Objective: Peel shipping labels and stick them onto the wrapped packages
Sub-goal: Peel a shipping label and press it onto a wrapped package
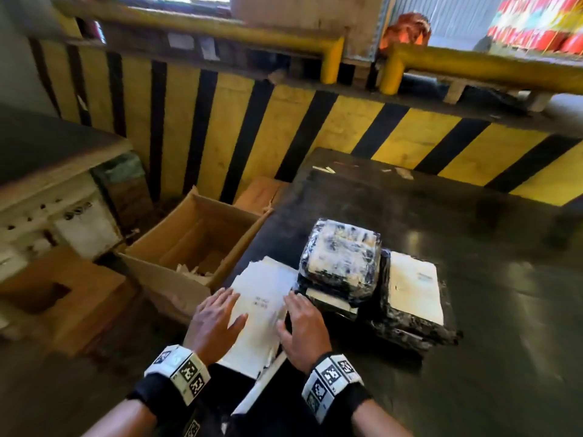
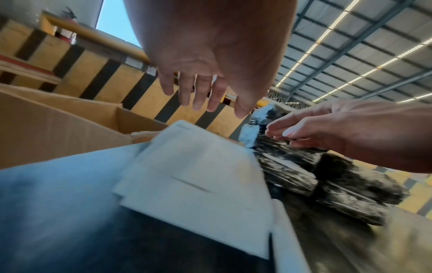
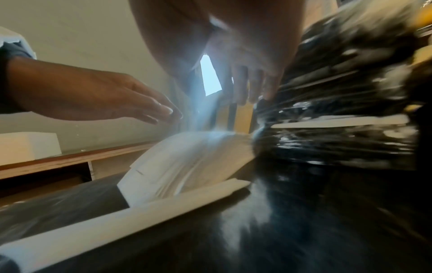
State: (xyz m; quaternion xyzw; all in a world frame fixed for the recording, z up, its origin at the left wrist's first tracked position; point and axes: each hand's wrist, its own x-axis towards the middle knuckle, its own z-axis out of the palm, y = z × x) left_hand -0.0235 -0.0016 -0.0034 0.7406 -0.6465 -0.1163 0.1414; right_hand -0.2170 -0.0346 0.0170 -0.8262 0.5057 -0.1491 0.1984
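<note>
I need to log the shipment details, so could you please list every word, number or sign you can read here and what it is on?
Nothing can be read for certain.
Label stack: two short dark printed lines, too blurred to read.
Top package: dark marks under the wrap, illegible.
Package label: a faint line of print, too small.
Wristbands: black-and-white square code markers, no words.
Wrist views: too blurred for any text.
</note>
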